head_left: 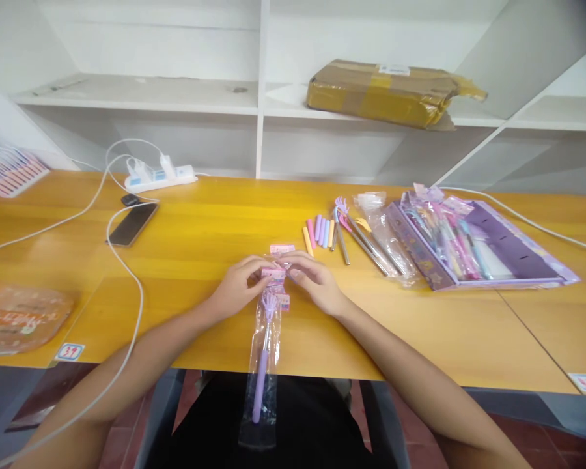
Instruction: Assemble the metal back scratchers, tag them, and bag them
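A purple back scratcher (260,387) with a claw-shaped head lies inside a long clear plastic bag (254,433). The bag hangs over the table's front edge, toward my lap. At its top, my left hand (241,286) pinches a pink header card (273,277) between thumb and fingers. From the right, my right hand (317,280) curls its fingers over the same top end, with its thumb beside the card. More pink cards (282,249) lie just beyond and under my hands. Exactly what my right fingertips grip is partly hidden.
Loose coloured handles (321,231) and metal-shafted scratcher parts (371,247) lie right of centre. Beside them are clear bags (398,260) and a purple display box (532,260) holding bagged scratchers. A phone (133,225), power strip (161,179) and white cable (139,306) occupy the left.
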### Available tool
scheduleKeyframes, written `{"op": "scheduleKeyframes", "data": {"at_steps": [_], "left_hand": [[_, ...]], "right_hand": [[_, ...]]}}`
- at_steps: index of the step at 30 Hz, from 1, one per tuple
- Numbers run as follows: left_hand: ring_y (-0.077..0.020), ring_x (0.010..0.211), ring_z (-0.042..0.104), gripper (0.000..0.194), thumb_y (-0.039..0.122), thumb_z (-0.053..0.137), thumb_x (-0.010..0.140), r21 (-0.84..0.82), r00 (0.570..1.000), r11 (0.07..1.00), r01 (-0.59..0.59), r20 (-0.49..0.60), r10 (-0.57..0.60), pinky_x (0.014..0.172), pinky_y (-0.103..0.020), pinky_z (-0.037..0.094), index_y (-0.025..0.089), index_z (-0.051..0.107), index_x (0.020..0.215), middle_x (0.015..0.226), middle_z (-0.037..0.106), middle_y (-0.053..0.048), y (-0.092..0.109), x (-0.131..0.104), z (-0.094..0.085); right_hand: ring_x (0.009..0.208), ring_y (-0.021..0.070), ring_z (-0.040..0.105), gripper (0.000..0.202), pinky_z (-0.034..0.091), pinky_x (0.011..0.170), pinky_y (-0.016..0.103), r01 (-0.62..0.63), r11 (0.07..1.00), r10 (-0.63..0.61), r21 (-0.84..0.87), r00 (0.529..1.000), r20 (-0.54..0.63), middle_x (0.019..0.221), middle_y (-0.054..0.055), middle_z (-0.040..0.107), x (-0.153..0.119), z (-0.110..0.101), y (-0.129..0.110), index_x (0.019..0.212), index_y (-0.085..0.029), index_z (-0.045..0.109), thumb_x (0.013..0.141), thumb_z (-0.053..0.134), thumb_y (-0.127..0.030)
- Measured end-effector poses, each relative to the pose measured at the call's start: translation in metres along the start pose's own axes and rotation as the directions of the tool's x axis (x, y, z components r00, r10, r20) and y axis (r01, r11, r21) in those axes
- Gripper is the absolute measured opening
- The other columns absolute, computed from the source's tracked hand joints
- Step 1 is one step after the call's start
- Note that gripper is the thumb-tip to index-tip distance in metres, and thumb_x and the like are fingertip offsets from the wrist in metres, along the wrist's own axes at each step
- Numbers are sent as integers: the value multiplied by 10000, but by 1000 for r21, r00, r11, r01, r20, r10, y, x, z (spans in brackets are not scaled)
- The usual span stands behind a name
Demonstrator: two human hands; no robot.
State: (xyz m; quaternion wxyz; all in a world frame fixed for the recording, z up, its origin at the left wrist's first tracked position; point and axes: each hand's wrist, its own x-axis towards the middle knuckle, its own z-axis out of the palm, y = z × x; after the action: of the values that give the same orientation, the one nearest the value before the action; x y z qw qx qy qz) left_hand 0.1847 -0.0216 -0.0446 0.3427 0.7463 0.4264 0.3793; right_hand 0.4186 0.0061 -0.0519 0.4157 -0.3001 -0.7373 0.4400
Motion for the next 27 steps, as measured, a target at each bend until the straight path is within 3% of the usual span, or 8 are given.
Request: {"op": "scheduleKeyframes", "data": {"at_steps": [4,9,14,18,21,23,27], "left_hand": [[-203,975,673,280,324,649,988,-25,999,999,40,27,-39,869,-350,540,287,716,1258,1169,724,-64,-3,-2,1],[-179,874,677,646,327,694,955,-230,974,948,220,8,-224,854,-339,544,259,422,1537,997,726,-35,-15,-4,6],[-211,1018,704,369,342,727,929,-348,960,896,278,125,-249,946,-368,538,189,618,1247,1097,744,-87,-22,-3,8],[-212,1058,709,419,332,800,879,-469,959,839,277,187,-213,965,-362,552,186,625,1230,1190,725,-104,-18,-3,10],[-206,1023,713,289,386,760,918,-457,962,848,268,171,-212,951,-358,555,175,668,1093,1090,741,-77,-17,-3,10],[-208,1001,717,264,410,736,935,-443,965,858,260,149,-216,932,-356,560,168,682,1026,1043,748,-69,-16,-3,10],[-209,972,724,273,407,742,926,-410,961,870,275,124,-246,907,-351,563,160,695,1032,1030,760,-76,-16,-3,10]], "right_hand": [[1207,258,653,302,503,1097,488,9,1000,-9,-13,1000,-5,1252,86,708,0,0,2,1233,-291,741,1039,577,-454],[1173,253,665,264,505,1075,496,89,989,-88,-115,996,12,1212,70,733,0,-4,0,1174,-302,757,1058,541,-400],[1052,262,676,240,520,1009,516,229,930,-190,-288,969,159,1022,50,775,1,-7,-10,1018,-299,771,1044,533,-321],[1064,242,667,188,518,1018,480,296,916,-243,-270,947,212,1022,34,765,0,-4,-11,1014,-299,741,1028,555,-279],[1002,229,657,78,550,913,423,207,942,-196,-265,978,65,1025,59,724,-1,2,-4,1006,-268,692,996,638,-323],[935,212,652,191,556,792,357,62,972,-71,-227,997,-33,1030,69,700,-2,6,4,1074,-247,657,958,705,-391],[757,164,627,271,512,696,291,-130,982,141,-137,987,72,889,31,705,-3,12,15,1037,-204,677,968,682,-465]]}}
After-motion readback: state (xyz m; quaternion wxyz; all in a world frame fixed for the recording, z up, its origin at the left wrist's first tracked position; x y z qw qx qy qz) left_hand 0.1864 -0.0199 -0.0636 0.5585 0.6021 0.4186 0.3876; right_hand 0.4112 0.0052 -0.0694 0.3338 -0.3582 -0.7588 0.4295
